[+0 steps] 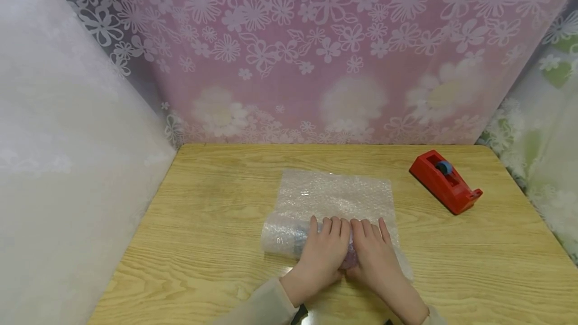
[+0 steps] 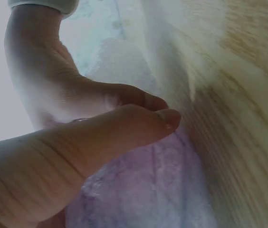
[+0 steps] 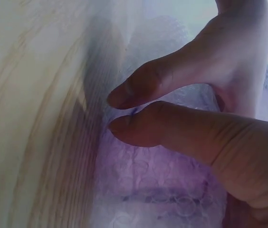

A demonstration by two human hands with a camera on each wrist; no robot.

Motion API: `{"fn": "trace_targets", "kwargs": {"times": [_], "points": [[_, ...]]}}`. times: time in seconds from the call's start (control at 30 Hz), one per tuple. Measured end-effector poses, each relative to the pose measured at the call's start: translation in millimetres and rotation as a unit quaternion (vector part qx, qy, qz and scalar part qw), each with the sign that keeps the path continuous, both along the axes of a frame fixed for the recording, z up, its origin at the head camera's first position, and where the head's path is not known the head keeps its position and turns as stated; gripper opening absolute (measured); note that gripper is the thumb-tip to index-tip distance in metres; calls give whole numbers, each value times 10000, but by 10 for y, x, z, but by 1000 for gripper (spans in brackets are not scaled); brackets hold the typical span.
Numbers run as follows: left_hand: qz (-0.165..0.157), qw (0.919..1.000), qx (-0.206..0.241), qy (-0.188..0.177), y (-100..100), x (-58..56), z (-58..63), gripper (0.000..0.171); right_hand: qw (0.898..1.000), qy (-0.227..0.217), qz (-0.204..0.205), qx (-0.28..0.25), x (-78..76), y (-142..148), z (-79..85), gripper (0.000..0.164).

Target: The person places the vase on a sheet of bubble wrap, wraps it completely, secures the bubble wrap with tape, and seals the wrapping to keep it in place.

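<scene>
A purplish object [image 1: 350, 255] lies rolled inside clear bubble wrap [image 1: 334, 192], so its exact kind cannot be made out. My left hand [image 1: 324, 254] grips the roll around its middle, fingers over the top. Close beside it, my right hand [image 1: 375, 257] holds the roll in the same way. In the left wrist view, the left thumb [image 2: 129, 126] presses the near side of the roll, and the right thumb sits against it. The purple tint shows through the plastic in the right wrist view, below the right thumb [image 3: 172, 123]. A flat sheet of wrap spreads out beyond the fingers.
A red tape dispenser [image 1: 444, 182] with a blue-cored roll stands at the back right of the wooden table [image 1: 203, 204]. Flowered pink cloth [image 1: 280, 64] hangs behind the table. Pale cloth covers the left side, and a flowered cloth the right.
</scene>
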State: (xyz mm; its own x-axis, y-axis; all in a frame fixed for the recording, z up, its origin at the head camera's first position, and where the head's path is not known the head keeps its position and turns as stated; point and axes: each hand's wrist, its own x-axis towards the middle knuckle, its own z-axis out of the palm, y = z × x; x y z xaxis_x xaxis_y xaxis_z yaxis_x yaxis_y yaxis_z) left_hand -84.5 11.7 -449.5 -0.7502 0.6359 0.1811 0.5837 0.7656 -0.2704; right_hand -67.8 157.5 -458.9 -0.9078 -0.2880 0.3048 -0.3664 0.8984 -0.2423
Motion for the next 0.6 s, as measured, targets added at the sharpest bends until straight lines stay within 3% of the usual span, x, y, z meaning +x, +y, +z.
{"fn": "trace_targets", "kwargs": {"times": [0.33, 0.47, 0.6], "points": [[-52, 9998, 116, 126, 31, -56, -18, 105, 9992, -380, -6, -157, -63, 19, 17, 96], [-45, 9999, 73, -53, 35, -67, -8, 105, 9988, -464, 37, -158, -83, 27, 29, 94], [85, 9989, 98, -452, 32, -64, 18, 105, 9979, -586, 218, -166, -116, 35, 48, 95]]}}
